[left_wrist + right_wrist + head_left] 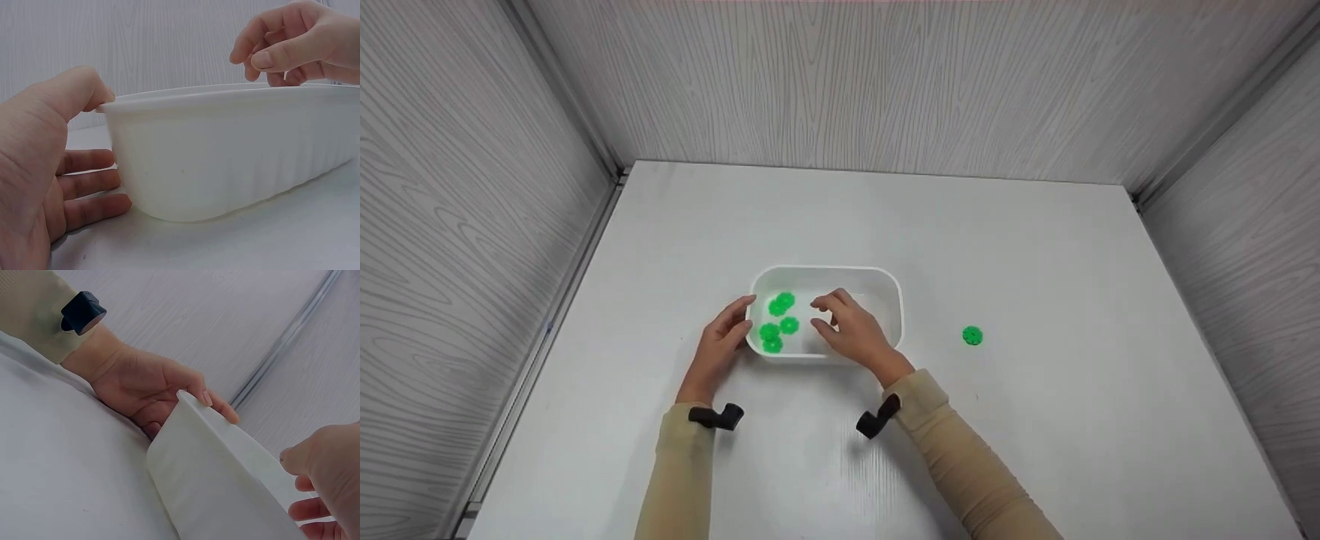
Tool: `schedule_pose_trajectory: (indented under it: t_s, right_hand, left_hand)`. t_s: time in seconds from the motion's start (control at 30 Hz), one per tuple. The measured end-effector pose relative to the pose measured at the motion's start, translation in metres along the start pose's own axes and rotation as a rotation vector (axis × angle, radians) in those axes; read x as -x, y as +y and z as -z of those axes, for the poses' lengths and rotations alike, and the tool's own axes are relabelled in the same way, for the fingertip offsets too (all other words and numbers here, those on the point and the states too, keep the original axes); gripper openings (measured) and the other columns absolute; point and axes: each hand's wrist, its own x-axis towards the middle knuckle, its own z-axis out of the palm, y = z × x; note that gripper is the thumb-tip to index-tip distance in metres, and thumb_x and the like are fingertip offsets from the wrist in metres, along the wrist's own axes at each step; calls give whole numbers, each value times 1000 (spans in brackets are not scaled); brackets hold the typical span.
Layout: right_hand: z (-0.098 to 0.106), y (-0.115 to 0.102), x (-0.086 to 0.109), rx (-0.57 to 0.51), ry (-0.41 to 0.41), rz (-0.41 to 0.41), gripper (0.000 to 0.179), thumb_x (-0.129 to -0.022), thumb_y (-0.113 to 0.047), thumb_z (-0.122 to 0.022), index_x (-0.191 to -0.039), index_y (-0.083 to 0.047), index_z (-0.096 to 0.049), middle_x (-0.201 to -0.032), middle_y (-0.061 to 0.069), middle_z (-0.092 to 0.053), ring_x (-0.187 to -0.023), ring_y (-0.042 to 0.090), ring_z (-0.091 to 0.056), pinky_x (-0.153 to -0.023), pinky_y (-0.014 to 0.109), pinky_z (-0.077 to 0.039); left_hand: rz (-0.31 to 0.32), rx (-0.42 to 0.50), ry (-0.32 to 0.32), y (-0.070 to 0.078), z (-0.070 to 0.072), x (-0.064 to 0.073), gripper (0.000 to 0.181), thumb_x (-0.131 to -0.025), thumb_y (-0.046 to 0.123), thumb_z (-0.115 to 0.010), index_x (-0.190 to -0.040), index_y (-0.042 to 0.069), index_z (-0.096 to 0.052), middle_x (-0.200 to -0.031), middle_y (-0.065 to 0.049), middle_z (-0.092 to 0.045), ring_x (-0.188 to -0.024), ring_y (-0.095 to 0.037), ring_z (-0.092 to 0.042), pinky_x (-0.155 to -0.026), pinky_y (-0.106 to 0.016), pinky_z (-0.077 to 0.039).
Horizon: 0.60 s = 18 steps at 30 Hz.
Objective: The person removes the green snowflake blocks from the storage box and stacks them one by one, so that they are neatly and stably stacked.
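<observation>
A white plastic bin [901, 315] with rounded corners stands on the table, several small green flower-shaped discs [789, 325] lying in its left half. My left hand [720, 341] holds the bin's left end. In the left wrist view, the thumb of the left hand [39, 135] hooks over the rim while its lower fingers lie against the outer wall. Above the bin's middle hovers my right hand [851, 326], thumb and fingers loosely bent and apart, with nothing between them. The right wrist view shows that right hand [332, 472] beside the rim.
One more green disc [973, 335], with small holes in it, lies on the white table [1035, 435] to the right of the bin. Wood-grain panels [840, 82] enclose the table at the back and on both sides.
</observation>
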Motion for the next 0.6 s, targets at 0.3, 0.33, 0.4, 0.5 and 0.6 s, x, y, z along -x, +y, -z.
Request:
schedule_pose_trajectory:
  t_s: [0.3, 0.33, 0.4, 0.5, 0.6]
  right_hand:
    - [-6, -5, -12, -11, -80, -56, 26, -91, -20, -61, -113, -7, -60, -102, 4, -53, -78, 15, -56, -68, 26, -47]
    - [-7, -5, -13, -9, -93, -65, 27, -91, -21, -61, -114, -7, -60, -103, 3, -53, -78, 15, -56, -69, 26, -47]
    - [-9, -6, -15, -5, -115, -78, 27, -91, -22, -61, -114, -7, -60, -103, 3, -53, -80, 15, -56, -70, 26, -47]
    - [-11, -6, -19, -2, -140, -93, 28, -91, -23, -60, -115, -8, -60, -104, 4, -53, -82, 15, -56, -71, 27, -47]
    - [-13, -6, -23, 6, -155, -107, 28, -91, -23, -61, -115, -9, -60, -104, 4, -52, -82, 16, -56, -71, 28, -47]
  left_hand:
    - [-9, 14, -28, 21, -4, 9, 42, -96, 10, -50, -138, 7, -44, -131, -25, -46, -110, -44, -46, -73, -26, -48]
    - [-12, 10, -29, 22, -4, 9, 42, -96, 10, -49, -138, 6, -44, -131, -25, -46, -110, -44, -46, -73, -26, -48]
    - [-12, 6, -26, 23, -5, 10, 42, -96, 10, -50, -138, 6, -44, -131, -25, -46, -109, -44, -46, -73, -26, -48]
    - [-8, -2, -24, 24, -5, 10, 42, -96, 10, -50, -138, 8, -44, -131, -25, -47, -110, -43, -47, -74, -26, -48]
    - [1, 3, -25, 23, -5, 9, 42, -96, 11, -49, -138, 9, -45, -132, -24, -46, -112, -42, -47, -74, -27, -48]
